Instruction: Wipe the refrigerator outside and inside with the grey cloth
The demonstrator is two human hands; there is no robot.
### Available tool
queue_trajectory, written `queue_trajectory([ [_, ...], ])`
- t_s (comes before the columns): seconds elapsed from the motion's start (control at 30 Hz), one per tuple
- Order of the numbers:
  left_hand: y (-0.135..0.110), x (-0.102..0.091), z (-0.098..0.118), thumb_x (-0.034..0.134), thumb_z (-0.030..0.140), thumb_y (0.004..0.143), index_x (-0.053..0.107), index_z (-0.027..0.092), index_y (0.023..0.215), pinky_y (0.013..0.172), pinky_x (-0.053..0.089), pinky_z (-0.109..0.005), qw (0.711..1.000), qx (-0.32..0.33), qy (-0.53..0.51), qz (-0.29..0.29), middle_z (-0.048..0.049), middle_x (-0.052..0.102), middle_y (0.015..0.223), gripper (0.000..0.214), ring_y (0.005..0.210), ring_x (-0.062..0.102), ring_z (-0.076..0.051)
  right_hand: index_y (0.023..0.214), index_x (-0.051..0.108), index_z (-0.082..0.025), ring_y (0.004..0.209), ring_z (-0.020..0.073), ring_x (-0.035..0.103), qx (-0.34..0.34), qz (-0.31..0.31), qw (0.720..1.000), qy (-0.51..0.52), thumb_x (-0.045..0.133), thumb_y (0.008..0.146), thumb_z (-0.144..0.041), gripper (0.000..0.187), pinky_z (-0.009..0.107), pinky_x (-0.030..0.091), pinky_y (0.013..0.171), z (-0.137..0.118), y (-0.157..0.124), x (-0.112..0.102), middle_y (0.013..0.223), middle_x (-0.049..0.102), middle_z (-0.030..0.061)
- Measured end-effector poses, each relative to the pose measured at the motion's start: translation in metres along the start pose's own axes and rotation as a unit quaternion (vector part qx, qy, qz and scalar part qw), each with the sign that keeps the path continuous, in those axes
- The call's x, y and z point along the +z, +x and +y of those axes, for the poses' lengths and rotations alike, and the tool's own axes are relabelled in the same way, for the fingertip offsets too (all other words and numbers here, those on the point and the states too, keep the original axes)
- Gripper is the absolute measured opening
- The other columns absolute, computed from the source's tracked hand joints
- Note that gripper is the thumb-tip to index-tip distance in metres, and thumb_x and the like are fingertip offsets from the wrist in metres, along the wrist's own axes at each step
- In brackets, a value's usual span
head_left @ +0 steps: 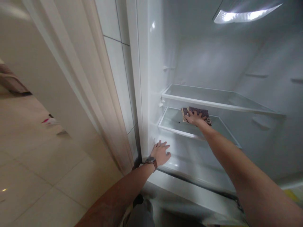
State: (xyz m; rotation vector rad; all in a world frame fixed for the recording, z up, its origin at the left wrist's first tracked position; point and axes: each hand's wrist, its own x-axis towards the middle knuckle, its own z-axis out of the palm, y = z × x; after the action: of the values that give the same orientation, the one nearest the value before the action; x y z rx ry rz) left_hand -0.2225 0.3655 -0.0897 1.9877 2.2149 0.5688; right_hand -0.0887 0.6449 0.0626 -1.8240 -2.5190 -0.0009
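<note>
A folded dark patterned cloth [197, 111] with paler striped edges lies on the lower glass shelf [174, 118] of a fridge. My right hand [194, 118] grips it from above, fingers spread over its top and pressing it against the glass. A small dark speck [179, 122] is on the shelf just left of the cloth. Lower down, my left hand [162, 153], with a watch [151, 160] on the wrist, rests near the fridge's left inner wall at the bottom. Its fingers are apart and it holds nothing.
Another glass shelf [201, 98] is directly above the cloth. A lit lamp [246, 16] is in the fridge ceiling. The fridge's front bottom edge [189, 186] runs below my arms. To the left are a tiled wall [117, 66], a wooden door frame [94, 78] and a tiled floor [47, 167].
</note>
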Motion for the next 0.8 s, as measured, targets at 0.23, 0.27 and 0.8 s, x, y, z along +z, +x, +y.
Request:
queue_trajectory([
  [0.23, -0.001, -0.001, 0.003, 0.054, 0.045, 0.091, 0.061, 0.034, 0.144, 0.123, 0.032, -0.05, 1.0, -0.012, 0.0, 0.001, 0.0019, 0.051, 0.158, 0.055, 0.152, 0.034, -0.032, 0.162, 0.031, -0.036, 0.152, 0.055, 0.016, 0.016, -0.007, 0.999, 0.044, 0.027, 0.093, -0.069, 0.077, 0.083, 0.013, 0.112, -0.002, -0.008, -0.003, 0.17, 0.022, 0.0124],
  [0.27, -0.001, -0.002, 0.003, 0.055, 0.045, 0.091, 0.061, 0.034, 0.144, 0.123, 0.032, -0.05, 1.0, -0.012, 0.0, 0.001, 0.0021, 0.05, 0.158, 0.055, 0.152, 0.034, -0.032, 0.162, 0.031, -0.036, 0.152, 0.0546, 0.016, 0.015, -0.007, 0.999, 0.042, 0.028, 0.093, -0.069, 0.077, 0.083, 0.014, 0.111, -0.002, -0.009, -0.002, 0.17, 0.022, 0.0127],
  [0.8, 0.001, -0.003, 0.002, 0.055, 0.045, 0.09, 0.06, 0.034, 0.146, 0.123, 0.033, -0.05, 1.0, -0.007, 0.0, -0.003, 0.0016, 0.05, 0.159, 0.057, 0.152, 0.034, -0.032, 0.164, 0.026, -0.035, 0.152, 0.0517, 0.018, 0.001, -0.009, 1.0, 0.023, 0.023, 0.096, -0.066, 0.074, 0.082, 0.017, 0.111, -0.001, -0.024, -0.004, 0.171, 0.02, 0.0136],
])
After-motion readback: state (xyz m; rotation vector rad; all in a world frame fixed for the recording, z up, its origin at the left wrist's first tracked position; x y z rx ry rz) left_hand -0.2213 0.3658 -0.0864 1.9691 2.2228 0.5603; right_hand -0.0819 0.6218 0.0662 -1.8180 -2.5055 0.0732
